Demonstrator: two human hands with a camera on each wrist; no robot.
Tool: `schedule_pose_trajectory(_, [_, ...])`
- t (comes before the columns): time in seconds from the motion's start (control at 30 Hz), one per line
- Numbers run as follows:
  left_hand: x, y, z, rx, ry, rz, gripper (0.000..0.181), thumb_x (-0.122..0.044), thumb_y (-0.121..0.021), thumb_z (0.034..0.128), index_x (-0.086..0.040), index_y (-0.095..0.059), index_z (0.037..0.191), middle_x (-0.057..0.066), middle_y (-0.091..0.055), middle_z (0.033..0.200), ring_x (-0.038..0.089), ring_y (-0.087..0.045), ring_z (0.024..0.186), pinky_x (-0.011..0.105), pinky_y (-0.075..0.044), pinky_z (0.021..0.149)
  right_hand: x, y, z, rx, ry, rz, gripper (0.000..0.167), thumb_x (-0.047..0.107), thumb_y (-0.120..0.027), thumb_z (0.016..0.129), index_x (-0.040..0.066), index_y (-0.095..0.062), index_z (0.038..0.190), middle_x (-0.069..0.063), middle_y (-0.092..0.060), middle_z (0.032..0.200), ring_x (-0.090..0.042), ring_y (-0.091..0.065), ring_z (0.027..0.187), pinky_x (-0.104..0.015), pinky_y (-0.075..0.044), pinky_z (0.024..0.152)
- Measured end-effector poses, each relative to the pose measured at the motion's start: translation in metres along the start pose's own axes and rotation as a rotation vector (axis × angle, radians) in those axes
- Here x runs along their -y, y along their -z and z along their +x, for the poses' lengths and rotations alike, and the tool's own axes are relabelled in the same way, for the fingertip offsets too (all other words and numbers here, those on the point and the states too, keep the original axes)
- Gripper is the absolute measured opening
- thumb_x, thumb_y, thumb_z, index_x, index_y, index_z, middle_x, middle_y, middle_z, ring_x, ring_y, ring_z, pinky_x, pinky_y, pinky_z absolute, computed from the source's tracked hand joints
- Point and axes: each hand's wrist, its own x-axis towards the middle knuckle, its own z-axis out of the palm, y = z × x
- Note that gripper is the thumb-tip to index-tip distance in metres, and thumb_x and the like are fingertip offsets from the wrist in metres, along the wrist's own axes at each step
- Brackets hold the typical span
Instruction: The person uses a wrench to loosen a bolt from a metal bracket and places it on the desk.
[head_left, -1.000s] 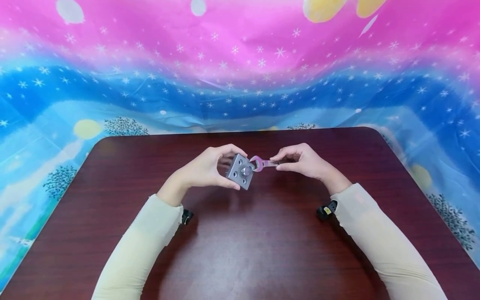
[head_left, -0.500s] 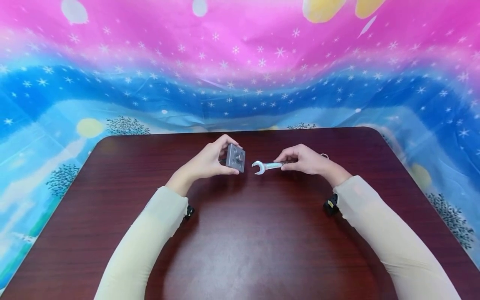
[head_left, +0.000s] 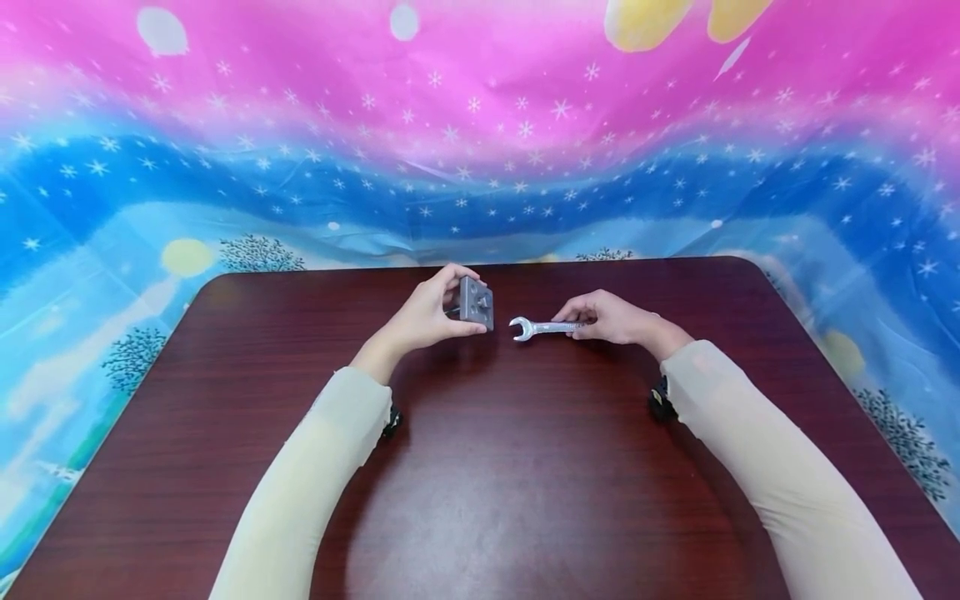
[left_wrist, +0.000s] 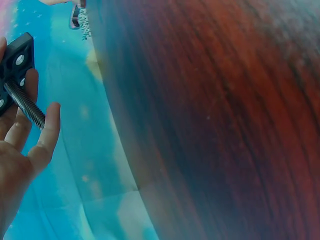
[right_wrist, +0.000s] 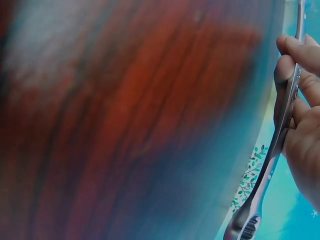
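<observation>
My left hand (head_left: 420, 321) grips a square grey metal plate (head_left: 469, 304) by its edges, held up over the far part of the table. The plate has several holes, and a bolt (head_left: 483, 303) passes through its middle. In the left wrist view the long threaded shank (left_wrist: 27, 107) of that bolt sticks out of the back, towards the palm. Across from it, my right hand (head_left: 611, 318) pinches a silver combination wrench (head_left: 542, 327) by its handle. Its open end points at the plate, with a small gap between. The ring end (right_wrist: 248, 227) shows in the right wrist view.
A dark red-brown wooden table (head_left: 487, 467) lies beneath both hands. Behind it hangs a pink and blue cloth (head_left: 480, 167) with snowflakes. Each sleeve cuff carries a small black wrist camera (head_left: 660, 402).
The wrench's open end, at the bolt head a second ago, now stands apart from it. The plate has moved farther from me and turned. The wrench has rolled flatter.
</observation>
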Motion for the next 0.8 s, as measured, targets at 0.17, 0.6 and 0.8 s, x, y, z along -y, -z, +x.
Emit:
schedule_pose_trajectory(0.17, [0.002, 0.0, 0.002, -0.019, 0.05, 0.034, 0.07, -0.013, -0.086, 0.0768, -0.012, -0.048, 0.135, 0.01, -0.061, 0.13, 0.026, -0.062, 0.12, 0.043, -0.053, 0.103, -0.001, -0.002, 0.001, 0.036, -0.002, -0.032, 0.032, -0.007, -0.067, 0.088, 0.009, -0.073, 0.114, -0.008, -0.071, 0.098, -0.02, -0.055, 0.081, -0.031, -0.048, 0.074])
schedule_pose_trajectory(0.6, [0.008, -0.005, 0.011, -0.068, 0.099, 0.064, 0.079, -0.021, -0.088, 0.0761, -0.013, -0.046, 0.142, 0.011, -0.062, 0.136, 0.026, -0.065, 0.115, 0.043, -0.05, 0.106, -0.004, -0.003, 0.003, 0.026, 0.04, -0.108, 0.034, -0.009, -0.068, 0.086, 0.009, -0.074, 0.114, -0.007, -0.061, 0.094, -0.02, -0.052, 0.082, -0.031, -0.047, 0.074])
schedule_pose_trajectory(0.8, [0.01, -0.007, 0.018, -0.065, 0.139, 0.097, 0.081, -0.026, -0.087, 0.0772, -0.012, -0.044, 0.144, 0.011, -0.059, 0.141, 0.026, -0.063, 0.121, 0.043, -0.048, 0.108, -0.002, -0.002, 0.005, 0.029, 0.028, -0.135, 0.031, -0.008, -0.069, 0.087, 0.007, -0.074, 0.113, -0.01, -0.062, 0.098, -0.023, -0.056, 0.09, -0.039, -0.051, 0.082])
